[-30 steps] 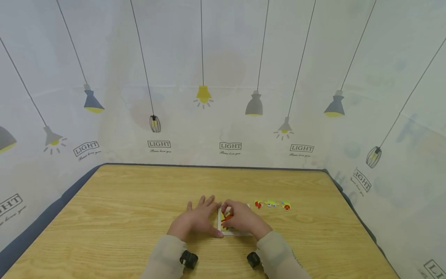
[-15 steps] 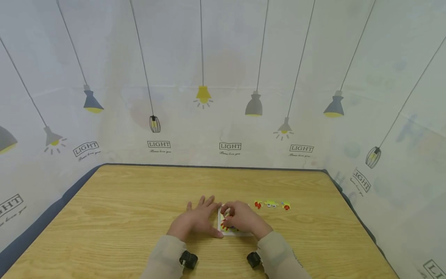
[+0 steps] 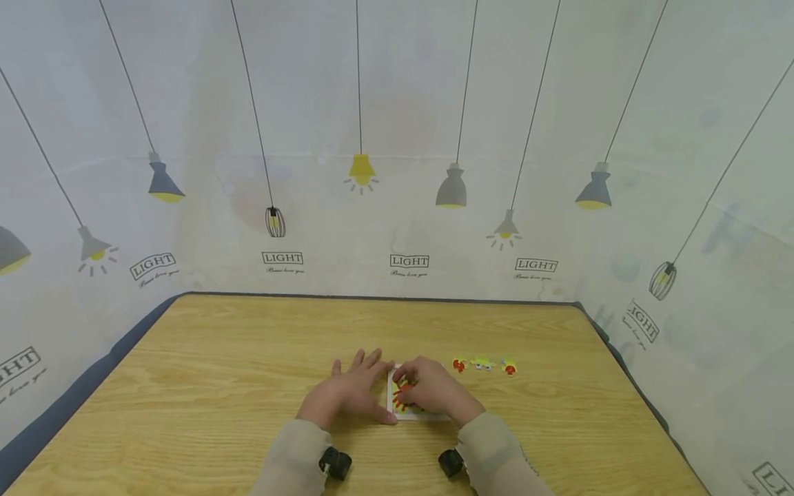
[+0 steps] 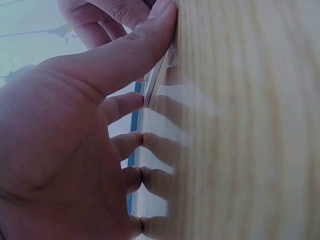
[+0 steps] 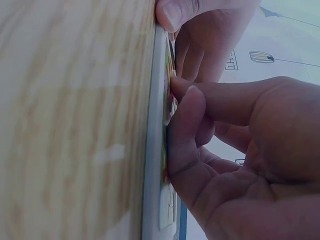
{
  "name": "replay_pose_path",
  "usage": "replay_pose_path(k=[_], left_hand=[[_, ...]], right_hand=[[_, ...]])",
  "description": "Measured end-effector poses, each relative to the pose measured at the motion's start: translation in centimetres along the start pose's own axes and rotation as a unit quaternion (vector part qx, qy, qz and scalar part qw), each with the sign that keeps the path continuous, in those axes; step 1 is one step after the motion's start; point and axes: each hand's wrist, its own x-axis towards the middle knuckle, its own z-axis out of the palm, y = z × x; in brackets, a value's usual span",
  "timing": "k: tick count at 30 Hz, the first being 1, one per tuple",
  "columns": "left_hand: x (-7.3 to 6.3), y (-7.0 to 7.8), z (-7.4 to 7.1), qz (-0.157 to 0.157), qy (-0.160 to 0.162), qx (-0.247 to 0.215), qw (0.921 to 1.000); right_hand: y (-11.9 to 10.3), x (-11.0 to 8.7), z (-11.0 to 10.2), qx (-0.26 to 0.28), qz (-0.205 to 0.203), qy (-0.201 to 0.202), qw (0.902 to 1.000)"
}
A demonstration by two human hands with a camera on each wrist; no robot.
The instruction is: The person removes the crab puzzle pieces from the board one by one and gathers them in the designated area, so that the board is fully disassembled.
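In the head view, the left hand (image 3: 350, 393) lies spread wide on the wooden table (image 3: 217, 386), its thumb at the near left corner of a white-framed picture board (image 3: 422, 417) and its forefinger by the far left corner; the right hand (image 3: 431, 389) reaches over the board with bent fingers, the tips down by its red-and-yellow picture; whether they pinch a piece I cannot tell. Just beyond the board, to the right, three loose pieces lie in a row: a red-and-yellow piece (image 3: 459, 365), a yellow-green piece (image 3: 482, 362) with blue and white spots, and a yellow-green piece with red (image 3: 509, 367). Behind the table the pale wall cloth (image 3: 322, 227) bears printed hanging lamps and the boxed word "LIGHT" (image 3: 409, 261), repeated along it and cut off at both side edges; the script beneath is small, its last words apparently "love you".

In the left wrist view, the left thumb rests along the edge of the board, seen nearly edge-on; the four fingertips touch the table, which mirrors them.

In the right wrist view, the right thumb and forefinger come close together against the board's face; the left thumb is at its upper end; beyond, "LIGHT" appears sideways, partly covered.
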Motion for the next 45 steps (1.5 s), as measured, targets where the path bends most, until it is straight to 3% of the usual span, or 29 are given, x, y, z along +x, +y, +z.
replay_pose_path(k=[12, 23, 29, 36, 45], left_hand=[[-0.4, 0.1, -0.1, -0.003, -0.004, 0.005, 1.0000], [-0.5, 0.5, -0.1, -0.005, 0.006, 0.008, 0.9999], [-0.6, 0.7, 0.0, -0.002, 0.014, 0.002, 0.9999], [-0.5, 0.8, 0.0, -0.001, 0.012, 0.006, 0.9999], [-0.6, 0.5, -0.1, -0.002, 0.008, -0.003, 1.0000]], right_hand=[[0.1, -0.2, -0.1, 0.041, 0.023, -0.012, 0.9988], [0.0, -1.6, -3.6, 0.010, 0.032, 0.055, 0.9979], [1.9, -3.2, -6.2, -0.009, 0.034, 0.070, 0.9969], [4.5, -5.3, -8.9, -0.019, 0.064, 0.075, 0.9950], [7.2, -5.2, -8.1, -0.011, 0.095, 0.049, 0.9942]])
